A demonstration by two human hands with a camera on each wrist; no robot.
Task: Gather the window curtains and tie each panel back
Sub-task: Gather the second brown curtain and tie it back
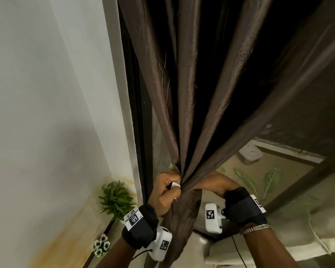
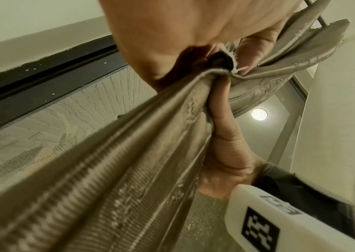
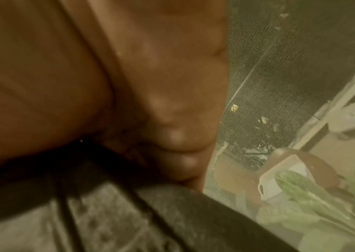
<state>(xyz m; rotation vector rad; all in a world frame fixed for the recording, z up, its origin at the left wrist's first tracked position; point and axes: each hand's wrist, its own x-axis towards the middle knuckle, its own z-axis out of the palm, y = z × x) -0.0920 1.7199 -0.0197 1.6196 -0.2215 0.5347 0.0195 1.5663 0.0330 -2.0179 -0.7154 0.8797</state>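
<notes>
Item: left hand [image 1: 163, 192]. Fingers [image 2: 256, 49] curled tight, pinching the curtain [image 1: 190, 105] together with a small white piece, possibly a tie end; what it is cannot be told.

Item: right hand [image 1: 216, 183]. Wrapped round the same neck of cloth from the opposite side; fingers hidden behind the folds, the grip judged closed on the curtain.

Item: curtain, brown. Bunched between both hands, fanning wide above them, loose tail hanging below.

Outward: window frame [image 1: 137, 117] beyond the left hand; plant [image 1: 116, 200] low beside the left wrist.

Risk: no tie visibly encircles the bundle. Easing either grip would likely let slick folds slide and fan apart; a downward tug could strain the hanging.
</notes>
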